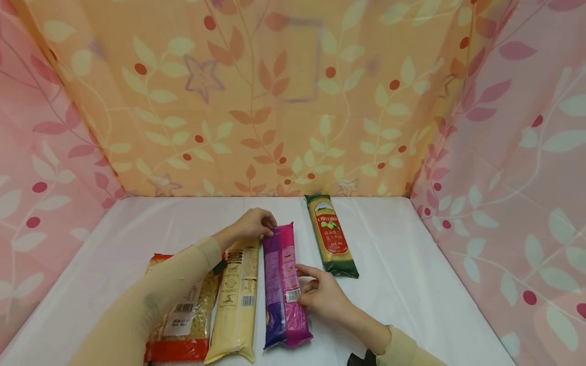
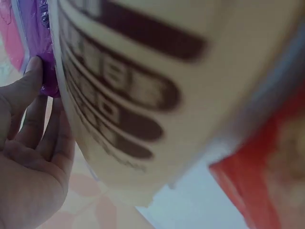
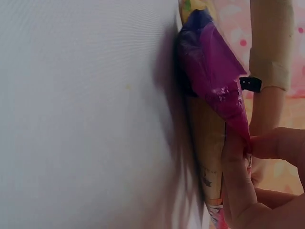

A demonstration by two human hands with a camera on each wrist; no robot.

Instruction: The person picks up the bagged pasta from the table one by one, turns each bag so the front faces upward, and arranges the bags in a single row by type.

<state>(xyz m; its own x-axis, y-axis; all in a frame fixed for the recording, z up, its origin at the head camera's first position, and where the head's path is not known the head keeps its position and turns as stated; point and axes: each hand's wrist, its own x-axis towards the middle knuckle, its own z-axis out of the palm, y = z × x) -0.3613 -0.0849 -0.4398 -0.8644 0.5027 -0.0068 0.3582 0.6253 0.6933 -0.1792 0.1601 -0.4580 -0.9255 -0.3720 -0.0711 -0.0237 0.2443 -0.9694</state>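
Observation:
A long purple-and-pink packet (image 1: 273, 284) with a barcode lies lengthwise on the white surface. At its far end my left hand (image 1: 253, 223) pinches the upper left corner, thumb on the purple wrapper in the left wrist view. My right hand (image 1: 325, 297) pinches the packet's right edge between thumb and fingers, as the right wrist view shows. Just left of it lies a cream packet (image 1: 235, 310) with brown print, under my left wrist. Further left, partly behind my left sleeve, is a clear bag of pasta (image 1: 194, 320) with red ends.
A green-and-gold Olivoilà pasta packet (image 1: 331, 236) lies slightly tilted at the back right. Floral cloth walls (image 1: 256, 127) enclose the white tabletop (image 1: 393, 300) at the back and on both sides.

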